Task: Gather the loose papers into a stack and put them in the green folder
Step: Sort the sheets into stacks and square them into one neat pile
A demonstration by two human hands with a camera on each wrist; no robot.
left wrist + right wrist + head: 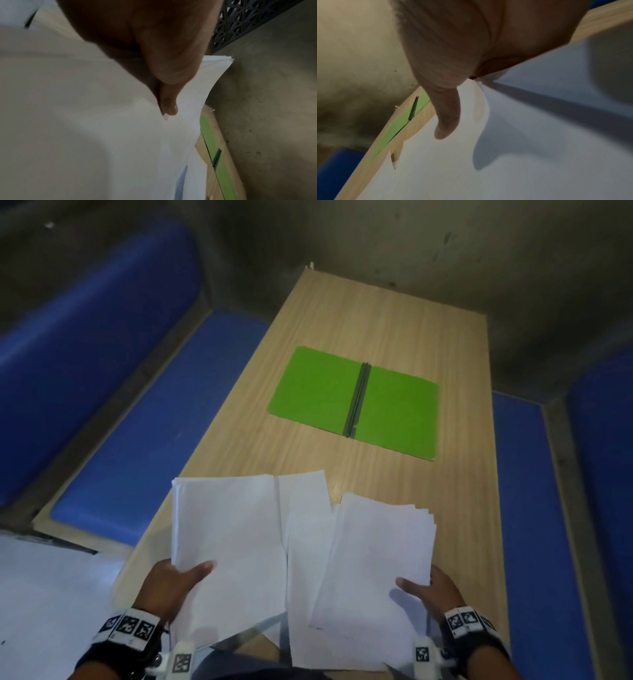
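I see the wooden table (394, 337) running away from me, and I place everything against it. Blue padded benches (164, 412) flank it along both long sides, with a bare concrete floor (445, 251) beyond its far end. On the middle of the table the green folder (352, 402) lies open and flat, both covers down on the wood, its dark spine clip (356, 402) running down the centre; nothing lies on it. At the near end of the table, well apart from the folder, are the loose papers, gathered into two white bundles that overlap in the middle. The left bundle (229, 546) hangs past the table's near left corner, and one sheet of it sticks out further toward the folder than the rest. The right bundle (376, 563) is tilted, with its far corners fanned so that several sheet edges show. My left hand (174, 583) grasps the left bundle at its near left edge, thumb laid on top of the sheets and fingers hidden under them; the left wrist view shows the thumb (169, 102) pressed flat on the paper. My right hand (435, 590) grasps the right bundle at its near right edge the same way, and in the right wrist view its thumb (447, 119) lies on the top sheet, with the green folder visible further along the table edge. Both wrists wear black bands (126, 628) carrying small printed marker squares.
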